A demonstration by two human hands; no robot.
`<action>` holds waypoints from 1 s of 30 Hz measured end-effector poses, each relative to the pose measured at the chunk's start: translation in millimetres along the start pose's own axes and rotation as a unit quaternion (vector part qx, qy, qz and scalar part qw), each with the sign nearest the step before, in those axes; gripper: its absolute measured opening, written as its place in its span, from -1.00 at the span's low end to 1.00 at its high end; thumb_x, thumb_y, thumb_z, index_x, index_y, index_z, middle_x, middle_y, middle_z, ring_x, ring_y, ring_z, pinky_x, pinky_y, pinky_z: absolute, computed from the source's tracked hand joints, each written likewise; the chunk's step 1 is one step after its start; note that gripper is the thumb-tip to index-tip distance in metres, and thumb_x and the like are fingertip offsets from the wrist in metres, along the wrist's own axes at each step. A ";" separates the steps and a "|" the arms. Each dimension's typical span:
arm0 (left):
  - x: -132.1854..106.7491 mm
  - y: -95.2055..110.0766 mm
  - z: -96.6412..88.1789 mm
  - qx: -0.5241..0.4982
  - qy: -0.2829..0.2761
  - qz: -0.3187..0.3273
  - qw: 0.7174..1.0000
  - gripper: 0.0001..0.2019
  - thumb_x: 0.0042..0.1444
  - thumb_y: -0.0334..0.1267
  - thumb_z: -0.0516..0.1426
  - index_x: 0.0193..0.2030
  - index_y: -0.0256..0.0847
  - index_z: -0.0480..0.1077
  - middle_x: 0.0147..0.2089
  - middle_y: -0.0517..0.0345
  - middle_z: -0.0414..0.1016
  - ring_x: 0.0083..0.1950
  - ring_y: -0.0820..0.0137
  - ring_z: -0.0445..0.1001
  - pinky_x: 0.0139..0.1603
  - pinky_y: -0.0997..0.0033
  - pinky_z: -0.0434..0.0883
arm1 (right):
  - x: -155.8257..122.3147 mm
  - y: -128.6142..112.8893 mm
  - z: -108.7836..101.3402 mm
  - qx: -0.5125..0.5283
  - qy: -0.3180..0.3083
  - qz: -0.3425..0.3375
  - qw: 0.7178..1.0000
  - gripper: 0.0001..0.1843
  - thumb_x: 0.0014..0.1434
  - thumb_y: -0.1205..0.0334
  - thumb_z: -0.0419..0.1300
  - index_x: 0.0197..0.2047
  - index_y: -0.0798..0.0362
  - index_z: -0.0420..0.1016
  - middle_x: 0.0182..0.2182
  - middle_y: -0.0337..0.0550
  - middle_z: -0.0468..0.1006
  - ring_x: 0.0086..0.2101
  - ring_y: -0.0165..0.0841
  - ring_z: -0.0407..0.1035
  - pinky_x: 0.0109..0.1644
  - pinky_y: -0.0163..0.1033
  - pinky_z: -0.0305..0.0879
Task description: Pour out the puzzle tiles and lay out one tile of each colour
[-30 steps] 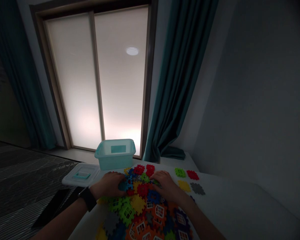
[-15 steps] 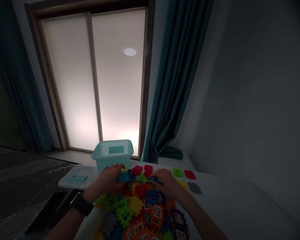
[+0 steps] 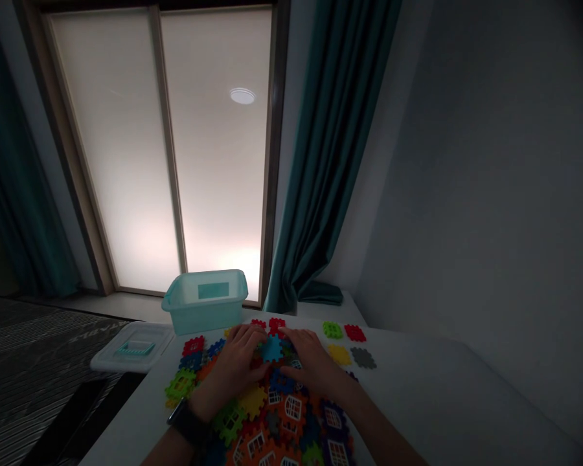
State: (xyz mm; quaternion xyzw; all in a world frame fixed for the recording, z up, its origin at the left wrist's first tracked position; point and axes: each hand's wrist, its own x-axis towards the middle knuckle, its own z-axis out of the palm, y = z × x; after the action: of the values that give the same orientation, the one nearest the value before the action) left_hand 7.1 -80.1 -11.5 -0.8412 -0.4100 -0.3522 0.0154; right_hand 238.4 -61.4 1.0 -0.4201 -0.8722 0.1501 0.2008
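Light-blue toothed piece point(image 3: 273, 349): among the heaped plastic pieces on the white table point(image 3: 418, 395), in the gap between the two hands. Flat, outline near square, so no long axis to speak of and no end that points anywhere; broad face up, toothed edge showing on the near side. From the left hand point(image 3: 237, 364) it lies to the right, just off the fingertips; from the right hand point(image 3: 311, 361), to the left. Nearness about even, the left perhaps a shade closer. Left hand: palm down, fingers loosely bent, thumb set apart toward the near side; fingertips at the piece's far left edge, touching by the look of it, firm hold not certain. Right hand: likewise half-curled, thumb spread, fingertips by the far right corner; cannot tell whether it has hold of anything. Nearer the person, a blue piece point(image 3: 282, 382) by the right thumb, a yellow piece point(image 3: 252, 400) below the left one, then orange pieces with white window frames point(image 3: 293, 408). Beyond the fingers, a red piece point(image 3: 276, 325). Off to the right, well apart from the heap, a loose four: green point(image 3: 332, 330), red point(image 3: 355, 332), yellow point(image 3: 339, 355), grey point(image 3: 363, 357). Far left, a teal bin point(image 3: 206, 318); beside it a clear lid point(image 3: 126, 361).
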 end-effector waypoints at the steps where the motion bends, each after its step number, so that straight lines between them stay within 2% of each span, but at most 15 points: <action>1: -2.0 1.1 1.4 -0.004 0.001 0.005 1.000 -0.68 0.03 -0.40 0.25 -0.10 -0.10 0.29 0.04 0.03 0.50 0.12 0.09 0.44 0.18 -0.02 0.33 | 0.5 -1.4 0.6 0.000 -0.001 -0.008 1.000 -0.26 0.15 0.13 0.31 0.36 -0.05 0.19 0.23 -0.02 0.39 0.24 -0.03 0.19 0.34 0.08 0.08; 5: -10.5 4.9 6.2 -0.004 0.007 0.025 1.000 -0.71 0.01 -0.40 0.23 -0.14 -0.10 0.29 0.04 0.02 0.50 0.10 0.08 0.45 0.17 -0.03 0.34 | 2.7 -6.7 2.1 -0.003 -0.006 -0.042 0.999 -0.30 0.12 0.24 0.32 0.32 -0.08 0.25 0.17 -0.04 0.43 0.20 -0.05 0.23 0.34 0.10 0.05; 9: -15.8 5.1 8.4 0.003 0.018 0.031 0.999 -0.73 0.03 -0.37 0.23 -0.13 -0.10 0.30 0.02 0.00 0.51 0.09 0.07 0.45 0.14 -0.01 0.36 | 1.4 -12.0 1.2 -0.003 -0.016 -0.058 0.998 -0.24 0.06 0.18 0.39 0.30 -0.11 0.24 0.15 -0.06 0.43 0.18 -0.05 0.23 0.32 0.09 0.07; 13: -16.3 3.8 7.1 0.007 0.017 0.036 0.999 -0.74 0.05 -0.35 0.24 -0.13 -0.10 0.32 0.01 0.02 0.52 0.08 0.09 0.46 0.15 0.00 0.36 | -0.4 -14.9 1.0 -0.003 -0.011 -0.066 0.998 -0.34 0.07 0.18 0.40 0.22 -0.08 0.30 0.11 -0.09 0.45 0.14 -0.09 0.27 0.29 0.03 0.11; 17: -16.5 1.7 2.9 0.009 0.015 0.028 0.999 -0.53 0.02 -0.34 0.27 0.09 -0.11 0.30 0.09 -0.03 0.48 0.13 0.05 0.42 0.17 -0.01 0.36 | -0.5 -14.1 0.7 -0.009 -0.002 -0.069 0.998 -0.39 0.10 0.20 0.38 0.19 -0.07 0.31 0.12 -0.08 0.44 0.14 -0.11 0.27 0.28 0.02 0.13; 20: -18.2 -1.6 -1.2 0.022 0.017 0.007 1.000 -0.42 0.04 -0.26 0.30 0.22 -0.09 0.25 0.16 -0.06 0.44 0.19 0.01 0.38 0.19 -0.03 0.35 | -0.5 -13.1 0.4 -0.009 0.005 -0.058 0.998 -0.38 0.11 0.19 0.38 0.21 -0.07 0.30 0.14 -0.07 0.42 0.16 -0.09 0.25 0.28 0.04 0.14; 24: -20.4 -6.2 -3.4 0.044 0.007 -0.001 0.999 -0.44 0.07 -0.16 0.31 0.21 -0.05 0.30 0.17 -0.05 0.44 0.19 -0.02 0.38 0.19 -0.07 0.34 | -1.1 -15.3 -0.5 -0.013 0.013 -0.055 0.998 -0.39 0.10 0.16 0.39 0.19 -0.09 0.32 0.15 -0.07 0.42 0.17 -0.07 0.25 0.27 0.04 0.16; 30: -20.1 -8.2 -2.2 0.046 -0.006 0.006 0.999 -0.55 0.08 -0.16 0.32 0.12 -0.06 0.39 0.16 -0.06 0.44 0.17 -0.02 0.40 0.17 -0.06 0.35 | -1.6 -19.4 -2.6 -0.022 0.022 -0.071 0.997 -0.40 0.08 0.16 0.39 0.17 -0.08 0.33 0.14 -0.06 0.43 0.16 -0.06 0.27 0.26 0.05 0.16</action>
State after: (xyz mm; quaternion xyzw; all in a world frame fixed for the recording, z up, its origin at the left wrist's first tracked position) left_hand -8.2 -89.0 -24.2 -0.8442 -0.4207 -0.3279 0.0536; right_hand 227.5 -74.2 11.2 -0.3645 -0.8984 0.1067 0.2205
